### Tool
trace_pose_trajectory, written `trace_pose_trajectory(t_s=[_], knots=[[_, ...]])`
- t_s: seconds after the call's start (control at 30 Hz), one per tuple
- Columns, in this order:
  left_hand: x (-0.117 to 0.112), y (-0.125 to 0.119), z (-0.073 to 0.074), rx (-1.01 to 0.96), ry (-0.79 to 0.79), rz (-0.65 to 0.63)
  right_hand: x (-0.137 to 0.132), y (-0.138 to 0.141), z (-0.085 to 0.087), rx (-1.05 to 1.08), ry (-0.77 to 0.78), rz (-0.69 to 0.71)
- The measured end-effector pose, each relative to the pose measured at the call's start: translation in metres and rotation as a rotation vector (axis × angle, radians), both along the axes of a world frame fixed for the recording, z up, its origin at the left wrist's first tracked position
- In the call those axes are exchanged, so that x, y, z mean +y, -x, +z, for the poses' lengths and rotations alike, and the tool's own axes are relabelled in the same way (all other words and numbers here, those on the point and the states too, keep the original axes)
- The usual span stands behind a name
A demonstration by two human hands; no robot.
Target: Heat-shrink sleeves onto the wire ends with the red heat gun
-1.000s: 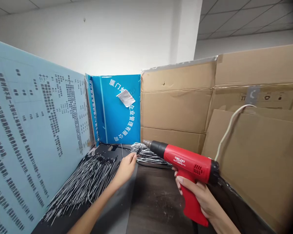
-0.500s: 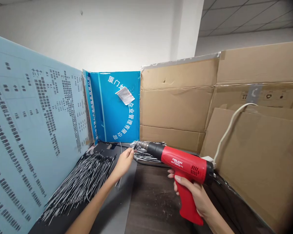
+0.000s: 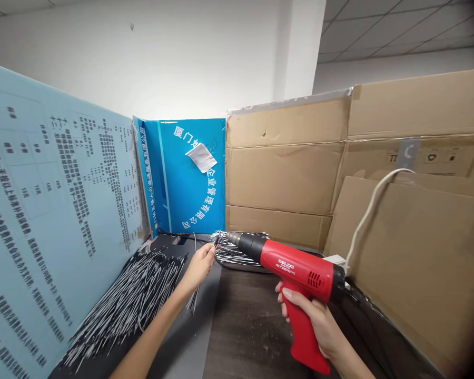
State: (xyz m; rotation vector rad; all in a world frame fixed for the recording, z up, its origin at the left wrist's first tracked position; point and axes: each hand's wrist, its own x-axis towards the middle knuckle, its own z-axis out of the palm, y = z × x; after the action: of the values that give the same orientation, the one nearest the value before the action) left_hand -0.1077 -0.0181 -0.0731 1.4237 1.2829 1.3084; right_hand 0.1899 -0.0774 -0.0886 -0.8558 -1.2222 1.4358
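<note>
My right hand point(image 3: 318, 318) is wrapped round the handle of a red and black heat gun point(image 3: 298, 267), which points to the left. Its metal nozzle point(image 3: 233, 238) ends just right of the fingertips of my left hand point(image 3: 200, 264). Pinched between those fingers are a few thin wires point(image 3: 193, 301), their black ends up by the nozzle and their tails hanging below the hand. Whether the nozzle touches the wires I cannot tell. Behind the nozzle lies a pile of white wires point(image 3: 240, 256).
A large heap of white and grey wires with black ends point(image 3: 130, 300) lies on the left. Blue printed boards point(image 3: 189, 200) and cardboard panels point(image 3: 284, 179) wall in the dark table point(image 3: 245, 326). A pale cable point(image 3: 363, 218) runs down the right panel.
My left hand has shifted slightly left and down with the wires, and their tails swing a little. The heat gun stays almost in place, still aimed at the wire ends.
</note>
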Motion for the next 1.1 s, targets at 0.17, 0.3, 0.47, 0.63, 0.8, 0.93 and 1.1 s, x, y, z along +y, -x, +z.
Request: trace_pose_trajectory(t_s=[0.17,0.3,0.47,0.63,0.8,0.93,1.1], knots=[[0.002,0.003,-0.003,0.096,-0.071,0.05,0.001,0.001,0.0,-0.015,0.014,0.008],[0.001,0.005,-0.001,0.172,-0.128,0.097,-0.001,0.003,0.0,-0.012,0.012,0.001],[-0.002,0.003,0.002,0.259,-0.132,0.13,-0.003,0.005,0.0,-0.01,0.032,0.012],[-0.001,0.004,0.0,0.329,-0.144,0.133,-0.004,0.008,-0.003,-0.038,0.036,0.02],[-0.003,0.003,0.0,0.46,-0.19,0.175,-0.004,0.011,-0.006,-0.053,0.03,0.011],[-0.006,0.001,-0.001,0.591,-0.224,0.223,-0.005,0.012,-0.007,-0.063,0.029,0.018],[-0.009,-0.002,-0.001,0.698,-0.234,0.267,-0.005,0.014,-0.006,-0.095,0.023,0.021]])
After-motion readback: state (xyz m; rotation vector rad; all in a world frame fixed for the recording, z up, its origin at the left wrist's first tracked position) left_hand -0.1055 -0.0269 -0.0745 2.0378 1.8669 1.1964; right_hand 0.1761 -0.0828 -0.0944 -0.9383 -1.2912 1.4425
